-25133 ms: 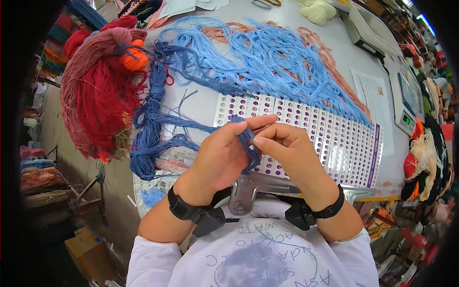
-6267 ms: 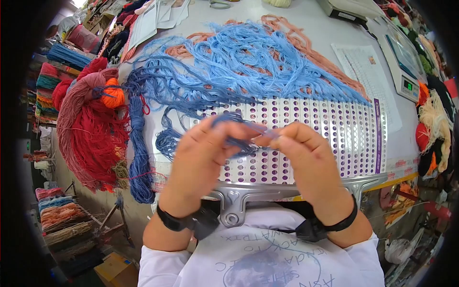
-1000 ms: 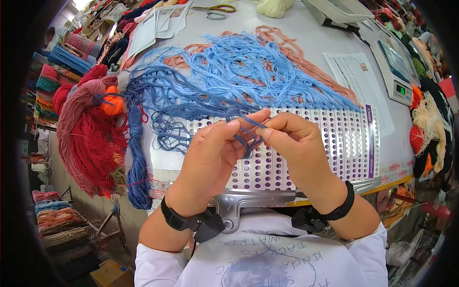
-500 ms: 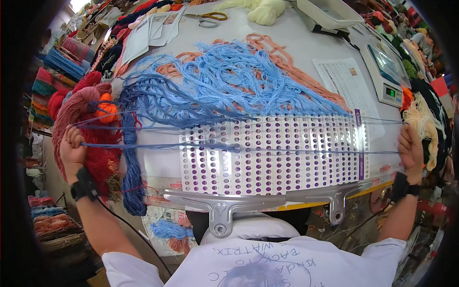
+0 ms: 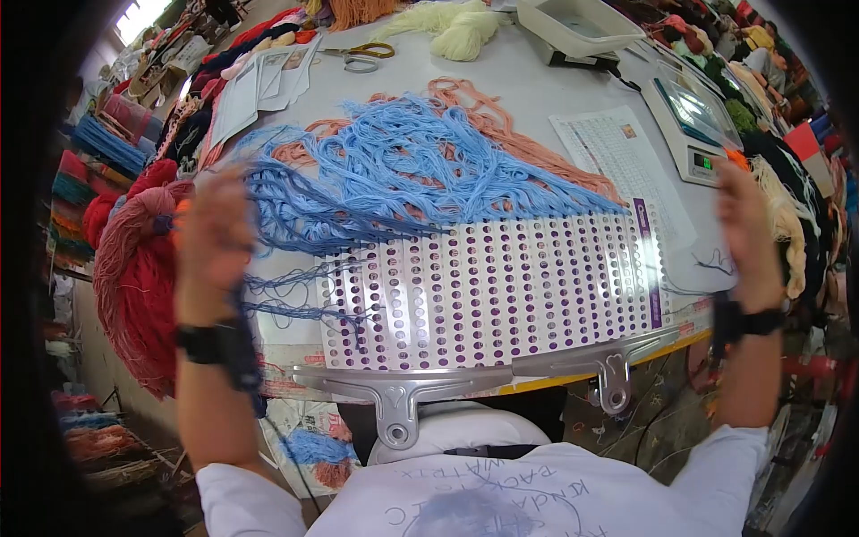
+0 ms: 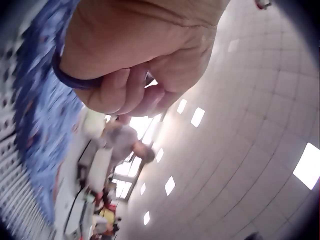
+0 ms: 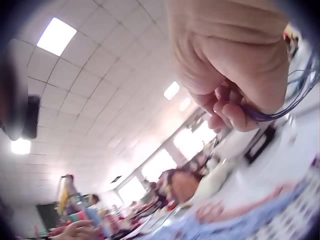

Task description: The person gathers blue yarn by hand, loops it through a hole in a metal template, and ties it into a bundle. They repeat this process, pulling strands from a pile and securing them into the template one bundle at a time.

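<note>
In the head view my blurred left hand [image 5: 215,233] is raised at the left, over the red yarn bundle. Its curled fingers grip dark blue yarn [image 6: 75,82], which loops past the thumb in the left wrist view. At the far right, beside the scale, is my right hand [image 5: 747,219]. It pinches several dark blue yarn strands [image 7: 292,107] that curve away slackly. Loose dark blue strands [image 5: 344,313] trail from the left side onto a white card [image 5: 501,286] punched with rows of holes. Light blue yarn [image 5: 394,152] spreads behind the card, its lower edge along the holes.
Salmon yarn [image 5: 483,112] lies under and beyond the light blue. Scissors [image 5: 362,55], papers [image 5: 259,85], a printed sheet [image 5: 613,152] and a digital scale [image 5: 684,116] are on the table. Metal brackets [image 5: 398,394] line the front edge. Red yarn [image 5: 134,277] hangs at the left.
Earlier both hands worked the yarn close together, then drew the strands taut, wide apart. Since then the left hand has moved right and up, the right slightly inward and up, and the strands slackened.
</note>
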Available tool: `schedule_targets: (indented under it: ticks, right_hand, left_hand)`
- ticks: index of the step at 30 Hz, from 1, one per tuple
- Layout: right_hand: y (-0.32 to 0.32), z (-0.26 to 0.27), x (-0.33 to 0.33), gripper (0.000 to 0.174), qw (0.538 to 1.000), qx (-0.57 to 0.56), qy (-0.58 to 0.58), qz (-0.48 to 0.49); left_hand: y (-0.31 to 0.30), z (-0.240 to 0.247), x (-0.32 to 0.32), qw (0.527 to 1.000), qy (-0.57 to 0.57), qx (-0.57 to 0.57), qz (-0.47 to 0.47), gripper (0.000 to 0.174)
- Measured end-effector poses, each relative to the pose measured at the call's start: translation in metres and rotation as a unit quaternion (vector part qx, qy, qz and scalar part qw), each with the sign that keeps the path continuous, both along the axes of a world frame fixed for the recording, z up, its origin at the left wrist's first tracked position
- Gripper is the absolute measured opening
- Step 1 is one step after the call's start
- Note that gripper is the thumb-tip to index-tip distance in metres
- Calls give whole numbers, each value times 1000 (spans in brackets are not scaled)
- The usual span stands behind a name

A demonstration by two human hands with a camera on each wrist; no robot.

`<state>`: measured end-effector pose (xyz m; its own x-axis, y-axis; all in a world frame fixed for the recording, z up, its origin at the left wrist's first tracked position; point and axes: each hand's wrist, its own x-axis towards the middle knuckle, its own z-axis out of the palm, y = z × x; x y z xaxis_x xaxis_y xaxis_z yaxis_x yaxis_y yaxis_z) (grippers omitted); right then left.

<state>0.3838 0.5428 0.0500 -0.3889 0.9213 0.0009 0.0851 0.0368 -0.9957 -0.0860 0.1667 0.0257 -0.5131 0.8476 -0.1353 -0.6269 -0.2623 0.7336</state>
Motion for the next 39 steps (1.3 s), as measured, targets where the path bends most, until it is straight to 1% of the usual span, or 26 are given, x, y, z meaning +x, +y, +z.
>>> schedule_targets:
  ticks: [1, 2, 3, 4, 5, 6, 7, 8, 10, 11, 13, 15, 16, 18, 19, 21, 22, 24, 25, 27, 28, 30, 31, 35, 38, 39]
  right_hand:
    - [-40, -11, -44, 27, 994, 37, -73, 71]
    - [-65, -32, -74, 28, 988, 6, -60, 140]
    - [-88, -47, -107, 22, 981, -69, -87, 160]
    - [-106, -60, -131, 23, 969, -64, -116, 208]
    - [-119, -78, -151, 20, 963, -84, -124, 223]
    - [-132, -86, -166, 20, 959, -47, -154, 232]
    - [-140, -93, -175, 20, 953, -11, -183, 241]
    - [-143, -104, -181, 20, 954, -13, -182, 240]
    - [-146, -122, -188, 19, 951, 133, -177, 217]
    - [-145, -127, -187, 19, 951, 133, -177, 215]
    - [-142, -129, -186, 16, 970, 3, -151, 189]
    - [-143, -136, -187, 16, 973, 10, -145, 180]
    - [-143, -138, -187, 16, 976, 16, -135, 170]
    - [-145, -139, -188, 16, 976, 17, -140, 165]
    - [-145, -139, -189, 16, 975, 21, -145, 167]
    - [-146, -132, -191, 16, 972, 20, -162, 171]
    - [-147, -130, -191, 16, 968, 17, -181, 171]
    - [-148, -133, -191, 15, 970, 29, -173, 167]
    - [-148, -134, -191, 14, 972, 41, -167, 163]
    - [-149, -132, -189, 14, 971, 57, -168, 162]
    - [-150, -132, -187, 14, 969, 72, -170, 164]
    - [-152, -132, -183, 14, 967, 88, -165, 171]
    - [-152, -132, -183, 15, 964, 110, -159, 182]
    - [-152, -138, -176, 18, 957, 134, -159, 201]
    - [-151, -139, -174, 19, 961, 133, -118, 211]
    - [-150, -137, -173, 21, 971, 49, -99, 214]
  left_hand:
    - [25, -7, 45, 993, 49, -102, -24, 27]
    - [44, -25, 68, 978, -37, -127, -164, 32]
    - [61, -38, 89, 958, -46, -144, -242, 31]
    - [73, -46, 110, 949, -38, -186, -254, 30]
    - [84, -53, 126, 941, 7, -225, -253, 33]
    - [90, -57, 137, 940, 8, -226, -254, 33]
    - [96, -60, 144, 933, 50, -255, -250, 34]
    - [99, -63, 149, 922, 92, -284, -246, 36]
    - [105, -66, 152, 915, 108, -294, -256, 41]
    - [108, -66, 154, 909, 137, -304, -248, 40]
    - [113, -70, 154, 904, 165, -313, -240, 39]
    - [116, -77, 155, 880, 272, -351, -170, 37]
    - [115, -74, 155, 879, 273, -351, -174, 37]
    - [109, -63, 155, 895, 187, -340, -219, 32]
    - [110, -66, 155, 895, 187, -341, -219, 32]
    - [114, -74, 150, 905, 173, -306, -240, 22]
    - [118, -76, 149, 905, 174, -308, -239, 22]
    - [130, -79, 149, 895, 213, -323, -223, 9]
    - [132, -82, 149, 894, 214, -323, -225, 9]
    - [137, -84, 149, 855, 333, -346, -196, 10]
    - [138, -83, 147, 853, 335, -347, -201, 10]
    - [135, -76, 142, 874, 253, -334, -245, 10]
    - [135, -80, 141, 888, 222, -330, -231, 7]
    - [136, -80, 141, 883, 234, -330, -236, 9]
    - [135, -84, 144, 888, 249, -321, -217, 7]
    - [133, -85, 146, 884, 277, -325, -191, 8]
